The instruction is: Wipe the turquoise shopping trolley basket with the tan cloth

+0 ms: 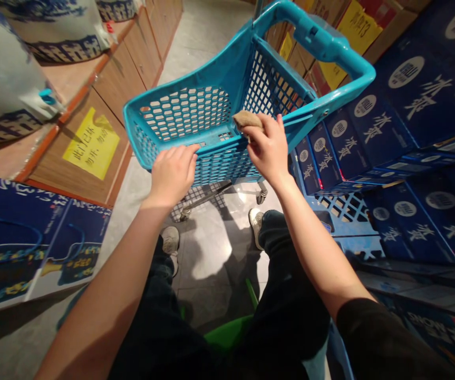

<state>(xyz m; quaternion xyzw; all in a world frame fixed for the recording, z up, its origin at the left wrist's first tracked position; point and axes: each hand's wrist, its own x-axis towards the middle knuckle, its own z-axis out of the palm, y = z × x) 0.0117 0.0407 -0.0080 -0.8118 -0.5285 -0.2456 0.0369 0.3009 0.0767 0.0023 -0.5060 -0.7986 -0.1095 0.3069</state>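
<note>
A blue plastic shopping cart (219, 68) with a honeycomb mesh basket stands sideways in front of me on small wheels. My left hand (174, 171) rests over the cart's near rim, its fingers laid across the edge. In my right hand (269, 148) is a folded brown cloth (248, 120), pinched between thumb and fingers just above the near rim. Whether the cloth touches the rim, I cannot tell. The cart's push handle (354, 79) rises at the upper right. Inside the basket, the visible floor shows no goods.
Blue drink cartons (373, 126) are stacked along the right, partly on a blue plastic crate (344, 211). At left, large blue-and-white jars with taps (9, 74) stand on a wooden cabinet (104, 132) bearing a yellow note. A green seat (227, 332) is beneath me.
</note>
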